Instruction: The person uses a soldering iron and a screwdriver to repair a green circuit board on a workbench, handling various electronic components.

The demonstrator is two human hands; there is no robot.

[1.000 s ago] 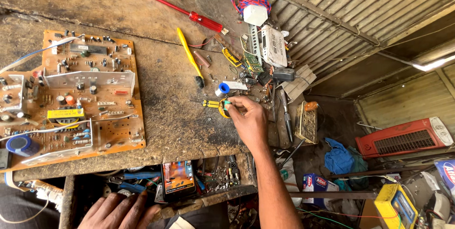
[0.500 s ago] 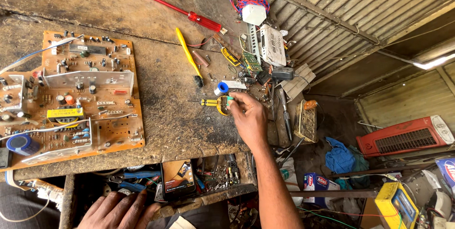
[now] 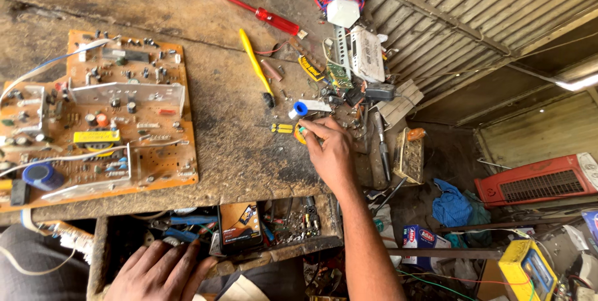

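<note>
**Right hand on a small yellow part at the table's far edge**

At the bottom of the frame, the left hand (image 3: 159,273) is laid flat with its fingers spread and released over the rim of an open drawer (image 3: 274,223), in which small parts and an orange-and-black box (image 3: 240,225) are seen. Just above, in the left of the frame, an orange circuit board (image 3: 99,117) is spread on the worn table (image 3: 230,151). Right of centre, the right hand (image 3: 330,154) is stretched out, and a small yellow part (image 3: 301,133) is pinched at its fingertips; whether it is lifted off the table cannot be told. A blue-capped spool (image 3: 299,109) is seen just beyond it, and a yellow-handled tool (image 3: 256,67) farther up. Along the top of the frame a red-handled screwdriver (image 3: 249,5) is laid.
</note>
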